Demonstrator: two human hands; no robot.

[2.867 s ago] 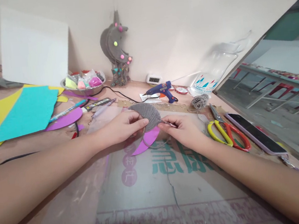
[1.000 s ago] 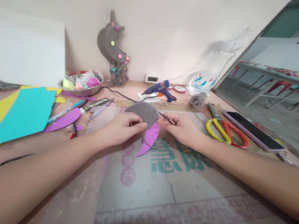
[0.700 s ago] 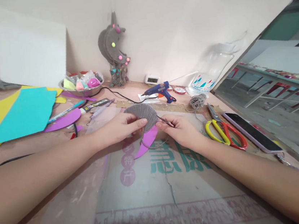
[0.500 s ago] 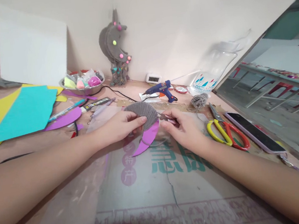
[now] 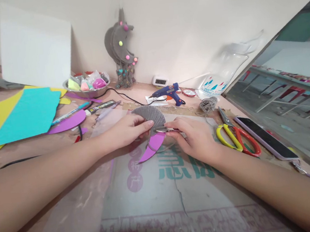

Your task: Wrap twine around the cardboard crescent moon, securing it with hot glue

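The moon (image 5: 157,120) is held in the middle, over the board (image 5: 143,204). Most of it is wrapped in grey yarn (image 5: 149,112), but its purple tip (image 5: 153,148) is seen bare, pointed down to the left. It is pinched tight by the left hand (image 5: 128,132), with the thumb (image 5: 145,125) on top. A metal tool (image 5: 161,130) is pinched by the closed fingers (image 5: 179,123) of the right hand (image 5: 195,135), and its end is held where grey meets purple. Scissors (image 5: 234,136) and phone (image 5: 265,137) are laid to the right, glue gun (image 5: 167,91) and yarn ball (image 5: 208,105) farther back.
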